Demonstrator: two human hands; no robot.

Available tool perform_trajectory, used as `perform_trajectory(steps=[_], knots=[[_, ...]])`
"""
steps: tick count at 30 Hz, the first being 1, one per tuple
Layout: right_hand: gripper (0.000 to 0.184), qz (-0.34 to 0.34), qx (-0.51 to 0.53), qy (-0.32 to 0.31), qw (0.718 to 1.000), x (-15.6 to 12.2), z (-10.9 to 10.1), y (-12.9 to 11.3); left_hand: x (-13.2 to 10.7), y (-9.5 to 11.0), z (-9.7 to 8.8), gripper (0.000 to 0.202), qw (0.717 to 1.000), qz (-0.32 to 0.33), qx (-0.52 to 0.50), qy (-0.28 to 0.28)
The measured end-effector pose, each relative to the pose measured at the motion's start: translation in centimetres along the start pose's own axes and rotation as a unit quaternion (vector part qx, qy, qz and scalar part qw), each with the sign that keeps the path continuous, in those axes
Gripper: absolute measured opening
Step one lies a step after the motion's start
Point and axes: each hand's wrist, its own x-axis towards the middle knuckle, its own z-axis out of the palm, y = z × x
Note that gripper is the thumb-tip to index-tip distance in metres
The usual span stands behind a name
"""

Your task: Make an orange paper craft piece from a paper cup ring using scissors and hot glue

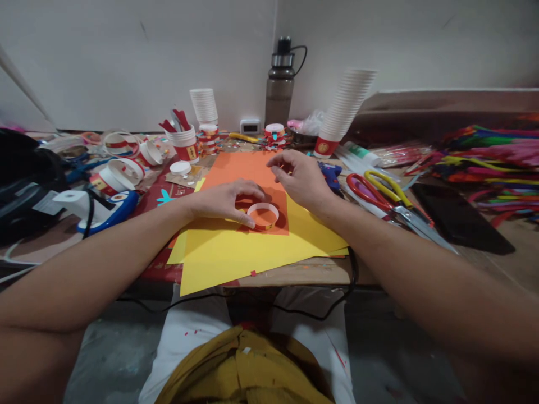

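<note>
A short ring cut from a paper cup (263, 226), white inside with a red and yellow outer band, lies on orange paper (236, 168) over yellow sheets (236, 252). My left hand (229, 199) is beside the ring, fingers apart, thumb at its left edge; whether it touches cannot be told. Farther back and to the right, my right hand (297, 177) hovers over the orange paper, fingers loosely bent and apart, with nothing visible in them.
Red and yellow scissors (393, 196) and a black phone (461, 216) lie right. Stacked cups (345, 112), a water bottle (279, 90) and a cup of red pieces (184, 143) stand behind. Cut cups (113, 177) and a blue-and-white device (107, 210) sit left.
</note>
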Motion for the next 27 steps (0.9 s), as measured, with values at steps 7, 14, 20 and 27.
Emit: perform_trajectory(steps=[7,14,20,27], knots=[[0.012,-0.001,0.0,-0.001,1.0,0.0,-0.1,0.0,0.0,-0.5,-0.2,0.05,0.999,-0.009,-0.044,0.007],[0.011,-0.006,-0.009,0.0,1.0,0.1,0.1,0.3,0.0,-0.2,-0.3,0.054,0.996,-0.001,-0.092,0.006],[0.013,-0.008,-0.006,0.004,1.0,0.1,0.2,0.5,-0.1,-0.8,0.0,0.052,0.993,-0.031,-0.108,0.03],[0.013,0.002,0.003,-0.007,1.0,0.0,0.4,0.5,0.0,-1.3,-0.1,0.045,0.996,-0.016,-0.077,0.042]])
